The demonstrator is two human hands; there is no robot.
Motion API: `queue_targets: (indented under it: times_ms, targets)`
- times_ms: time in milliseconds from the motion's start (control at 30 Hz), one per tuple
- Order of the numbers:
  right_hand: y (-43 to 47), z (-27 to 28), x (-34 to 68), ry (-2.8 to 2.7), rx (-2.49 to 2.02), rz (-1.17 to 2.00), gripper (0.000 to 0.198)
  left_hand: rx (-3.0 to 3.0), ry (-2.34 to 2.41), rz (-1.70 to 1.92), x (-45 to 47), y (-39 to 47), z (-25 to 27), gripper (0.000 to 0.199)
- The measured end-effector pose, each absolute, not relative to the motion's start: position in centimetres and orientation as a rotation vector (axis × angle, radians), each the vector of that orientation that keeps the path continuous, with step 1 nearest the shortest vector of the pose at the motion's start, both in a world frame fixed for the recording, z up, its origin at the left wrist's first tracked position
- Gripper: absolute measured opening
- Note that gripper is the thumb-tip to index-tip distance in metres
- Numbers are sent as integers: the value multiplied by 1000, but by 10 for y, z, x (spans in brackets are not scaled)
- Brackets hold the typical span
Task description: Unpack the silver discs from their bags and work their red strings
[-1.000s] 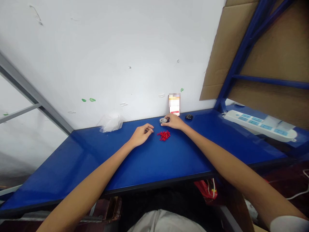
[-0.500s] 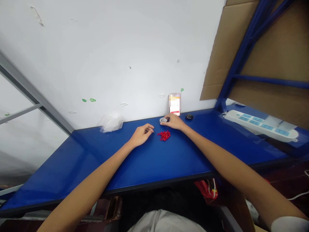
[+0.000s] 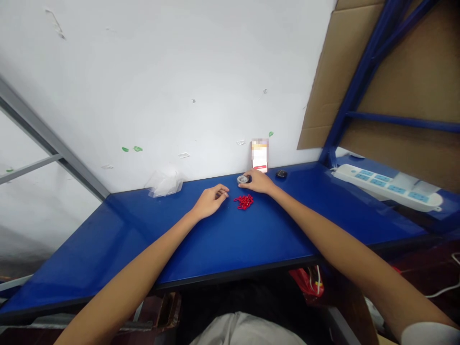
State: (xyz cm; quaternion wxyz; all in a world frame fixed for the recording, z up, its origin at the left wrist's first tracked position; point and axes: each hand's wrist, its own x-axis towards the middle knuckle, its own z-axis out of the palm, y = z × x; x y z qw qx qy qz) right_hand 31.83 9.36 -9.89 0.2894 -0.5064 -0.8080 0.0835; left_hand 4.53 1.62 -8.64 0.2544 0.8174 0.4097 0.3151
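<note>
My right hand [image 3: 259, 182] reaches to the back of the blue table [image 3: 230, 244]. Its thumb and fingers close around the sides of a small round grey object [image 3: 242, 179], like a tape roll or shallow dish; its exact kind is unclear. In front of it lies a little heap of red pieces [image 3: 244, 201] with small pale tips, too small to name. Left of the heap, my left hand [image 3: 211, 200] rests on the table, fingers loosely curled and apart from the thumb, with nothing seen between them.
A phone [image 3: 259, 155] with a lit screen leans on the white wall, and a small black object [image 3: 281, 174] lies to its right. A clear plastic bag [image 3: 165, 183] sits at the back left. On the right is a white power strip [image 3: 388, 187] by the blue frame.
Both hands stay nearly in place. The right thumb has shifted slightly at the near rim of the round object; the red heap looks the same.
</note>
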Motion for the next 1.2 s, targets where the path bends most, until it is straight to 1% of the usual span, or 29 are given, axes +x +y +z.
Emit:
queue_targets:
  times_ms: [100,300,1200]
  targets:
    - [95,-99,319,-2153,-1331,239,38,2224,1113,858,46,16,-86,23]
    - [95,-100,320,-2099,-1351,245,45,2230,1126,854,47,15,-84,23]
    - [96,-101,318,-2061,-1360,304,37,2234,1123,844,48,14,-84,23]
